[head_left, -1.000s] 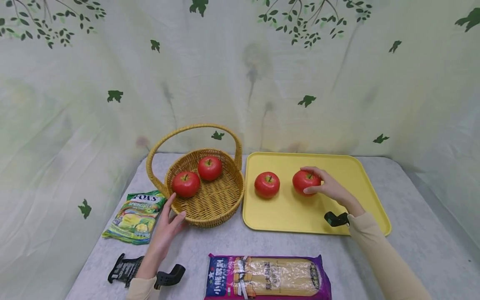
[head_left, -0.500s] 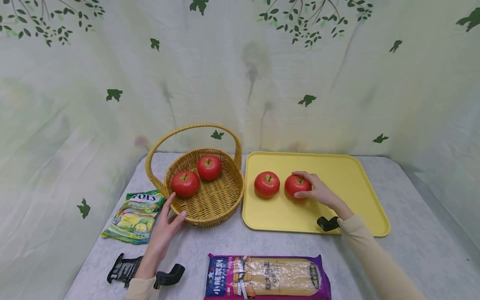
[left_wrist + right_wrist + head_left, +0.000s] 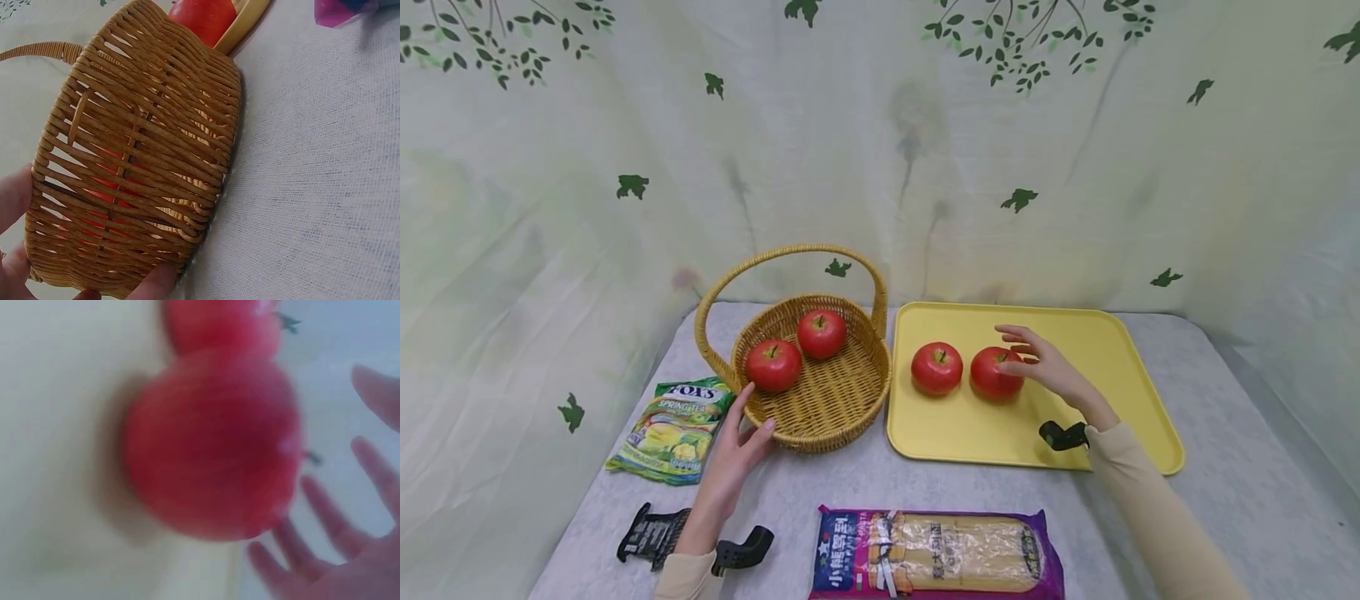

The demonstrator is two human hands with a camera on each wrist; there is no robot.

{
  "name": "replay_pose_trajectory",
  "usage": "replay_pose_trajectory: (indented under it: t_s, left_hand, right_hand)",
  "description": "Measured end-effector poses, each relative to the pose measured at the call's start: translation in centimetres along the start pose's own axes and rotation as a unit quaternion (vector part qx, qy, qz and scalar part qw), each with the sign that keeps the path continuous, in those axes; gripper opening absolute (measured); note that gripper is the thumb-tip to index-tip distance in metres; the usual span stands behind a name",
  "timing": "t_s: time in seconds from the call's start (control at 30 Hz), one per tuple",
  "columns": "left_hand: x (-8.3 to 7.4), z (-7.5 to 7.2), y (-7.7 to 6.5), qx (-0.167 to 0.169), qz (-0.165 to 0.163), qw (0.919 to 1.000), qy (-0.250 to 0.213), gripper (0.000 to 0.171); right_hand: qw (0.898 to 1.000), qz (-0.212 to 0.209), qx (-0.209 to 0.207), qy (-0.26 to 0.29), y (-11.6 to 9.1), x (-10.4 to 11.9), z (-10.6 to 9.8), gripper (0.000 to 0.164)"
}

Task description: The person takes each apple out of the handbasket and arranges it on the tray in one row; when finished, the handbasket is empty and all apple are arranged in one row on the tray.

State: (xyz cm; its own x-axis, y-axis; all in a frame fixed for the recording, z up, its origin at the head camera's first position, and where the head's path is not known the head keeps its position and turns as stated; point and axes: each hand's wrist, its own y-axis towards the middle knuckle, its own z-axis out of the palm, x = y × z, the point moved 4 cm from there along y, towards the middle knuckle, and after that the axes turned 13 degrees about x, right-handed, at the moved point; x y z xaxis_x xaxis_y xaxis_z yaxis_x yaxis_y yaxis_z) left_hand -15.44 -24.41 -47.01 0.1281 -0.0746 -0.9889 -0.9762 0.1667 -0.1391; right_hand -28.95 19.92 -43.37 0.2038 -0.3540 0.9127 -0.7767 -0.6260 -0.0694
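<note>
My left hand (image 3: pixel 730 467) rests against the near left side of a wicker basket (image 3: pixel 842 429), its index finger and thumb spread along the rim. In the left wrist view, fingertips (image 3: pixel 157 280) touch the woven wall. Two red apples (image 3: pixel 773 365) lie inside the basket. On the yellow tray (image 3: pixel 1097 400) sit two more, a left apple (image 3: pixel 937 368) and a right apple (image 3: pixel 996 373). Fingers spread and holding nothing, my right hand (image 3: pixel 1052 367) is just right of the right apple. In the right wrist view, that apple (image 3: pixel 215 447) is blurred and overlaps the other.
A purple noodle packet (image 3: pixel 940 554) lies at the table's front. Left of the basket is a green candy bag (image 3: pixel 673 429), with a small black packet (image 3: pixel 653 533) nearer. A leaf-patterned curtain (image 3: pixel 850 150) hangs behind the table.
My right hand moved the right apple leftward on the tray, beside the other apple. It then let go, and its fingers lifted and spread. My left hand stayed at the basket.
</note>
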Motion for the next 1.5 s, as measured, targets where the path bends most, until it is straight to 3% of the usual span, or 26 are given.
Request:
replay_pose_trajectory:
  t_s: [0.13,0.27,0.4,0.8,1.13,1.5]
  left_hand:
    - [0.1,0.0,-0.1,-0.001,-0.002,1.0,-0.004,0.068]
    - [0.1,0.0,-0.1,-0.003,-0.001,1.0,-0.002,0.068]
    - [0.2,-0.1,-0.1,-0.004,0.0,1.0,-0.001,0.068]
    - [0.4,0.0,-0.2,-0.004,-0.005,1.0,-0.006,0.067]
    - [0.3,0.0,-0.2,-0.006,-0.005,0.9999,-0.009,0.067]
    - [0.2,0.0,0.0,-0.007,-0.006,0.9999,-0.01,0.066]
  right_hand:
    - [0.999,-0.04,-0.01,0.008,0.5,1.8,-0.1,0.049]
    - [0.997,-0.071,0.01,0.012,1.4,3.9,1.1,0.041]
    - [0.993,-0.102,0.055,0.016,2.9,5.9,3.4,0.038]
    - [0.974,-0.159,0.158,-0.041,8.7,10.2,11.1,0.039]
    - [0.976,-0.12,0.182,-0.007,14.1,11.7,15.0,0.046]
    - [0.987,-0.044,0.157,-0.001,19.2,12.3,15.4,0.058]
